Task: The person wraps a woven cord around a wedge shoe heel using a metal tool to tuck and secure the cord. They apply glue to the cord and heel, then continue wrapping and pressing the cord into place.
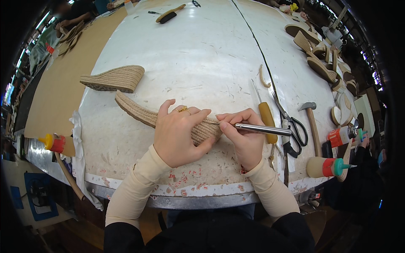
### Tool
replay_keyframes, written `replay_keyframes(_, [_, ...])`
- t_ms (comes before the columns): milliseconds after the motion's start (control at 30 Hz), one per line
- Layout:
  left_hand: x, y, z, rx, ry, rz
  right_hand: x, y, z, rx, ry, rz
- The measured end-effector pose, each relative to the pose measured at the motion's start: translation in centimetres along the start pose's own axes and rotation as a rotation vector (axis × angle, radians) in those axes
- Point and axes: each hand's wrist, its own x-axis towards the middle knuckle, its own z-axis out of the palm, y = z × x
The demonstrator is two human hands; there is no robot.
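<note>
A braided, rope-covered wedge sole (137, 110) lies tilted on the white table in front of me. My left hand (179, 133) wraps over its thick heel end and grips it, a gold ring on one finger. Between the fingertips of my right hand (244, 139) is a slim tool with a shiny metal handle (263, 128). Its tip meets the upper edge of the heel, close to my left fingers; the exact kind of tip is too small to tell. A second rope-covered wedge sole (114, 79) rests just beyond, at the left.
Right of my hand lie a yellow-handled awl (266, 118), black scissors (295, 130) and a hammer (313, 126). Glue bottles stand at the left (59, 144) and right (325, 167) edges. Several wedge soles (322, 69) pile up far right. A brush (171, 14) lies at the back; a person (76, 14) works far left.
</note>
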Motion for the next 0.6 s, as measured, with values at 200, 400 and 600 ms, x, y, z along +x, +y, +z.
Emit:
replay_keyframes(200, [-0.02,-0.1,0.17,0.015,0.028,0.016,-0.03,0.01,0.01,0.007,-0.01,-0.012])
replay_keyframes(400, [-0.09,-0.19,0.22,0.006,0.03,0.007,-0.17,0.26,-0.02,-0.045,0.025,-0.017])
replay_keyframes(600, [-0.29,-0.11,0.21,0.001,0.037,-0.002,0.02,0.74,0.09,-0.078,0.044,-0.115])
